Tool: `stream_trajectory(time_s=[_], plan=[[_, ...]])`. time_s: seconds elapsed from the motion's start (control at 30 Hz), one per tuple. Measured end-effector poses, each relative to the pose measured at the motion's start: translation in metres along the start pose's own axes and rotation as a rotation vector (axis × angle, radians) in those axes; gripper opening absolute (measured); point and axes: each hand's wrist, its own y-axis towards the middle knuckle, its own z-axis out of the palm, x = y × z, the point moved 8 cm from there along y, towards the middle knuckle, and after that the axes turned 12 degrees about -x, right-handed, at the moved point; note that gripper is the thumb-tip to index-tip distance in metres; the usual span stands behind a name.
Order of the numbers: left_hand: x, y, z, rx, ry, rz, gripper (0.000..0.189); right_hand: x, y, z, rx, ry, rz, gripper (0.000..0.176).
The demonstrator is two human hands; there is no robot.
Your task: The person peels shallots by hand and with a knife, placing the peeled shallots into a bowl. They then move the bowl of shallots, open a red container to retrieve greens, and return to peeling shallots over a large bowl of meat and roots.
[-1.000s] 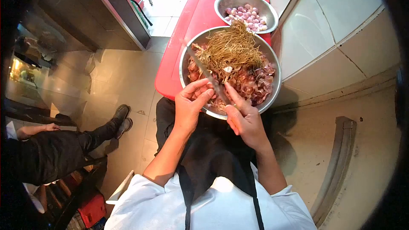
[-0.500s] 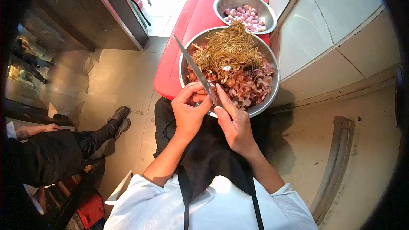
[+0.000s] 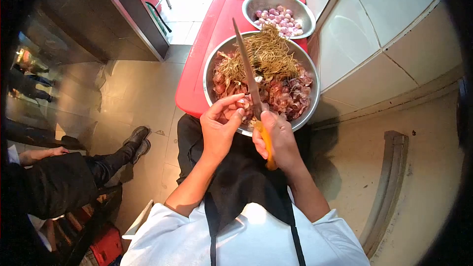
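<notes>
Your left hand (image 3: 220, 127) lightly pinches a shallot (image 3: 241, 102) above the steel bowl (image 3: 316, 82), probably so that it catches skins (image 3: 299, 95), while your right hand (image 3: 281, 140) wraps around the orange-handled knife (image 3: 249, 73), blade pointing away.

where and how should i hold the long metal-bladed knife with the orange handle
Probably best to grip the knife by its orange handle, from the near right side, as the right hand does. The handle is the near end, over the black apron; the long, tapering metal blade points away over the large round metal bowl, so avoid that end.
</notes>
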Motion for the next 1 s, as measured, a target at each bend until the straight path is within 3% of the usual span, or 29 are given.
stream_trajectory(time_s=[0.2, 0.33, 0.57, 0.7, 0.8, 1.0], plan=[[-0.002, 0.001, 0.004, 0.049, -0.019, -0.023, 0.031, -0.002, 0.005, -0.01, -0.005, 0.002, -0.008, 0.055], [-0.009, 0.005, 0.009, 0.096, -0.003, 0.088, 0.032, 0.005, -0.001, -0.007, -0.017, -0.08, -0.053, 0.055], [-0.015, 0.003, 0.008, 0.074, 0.084, 0.172, 0.03, 0.016, -0.004, -0.006, -0.043, -0.439, -0.325, 0.051], [-0.012, 0.0, 0.002, 0.064, 0.102, 0.179, 0.029, 0.017, -0.003, -0.005, -0.053, -0.455, -0.34, 0.048], [-0.017, -0.002, 0.006, 0.071, 0.068, 0.181, 0.029, 0.008, -0.003, -0.009, -0.059, -0.312, -0.193, 0.048], [0.006, 0.003, 0.008, 0.067, -0.166, -0.149, 0.033, 0.0, 0.0, -0.007, -0.027, -0.041, -0.05, 0.05]])
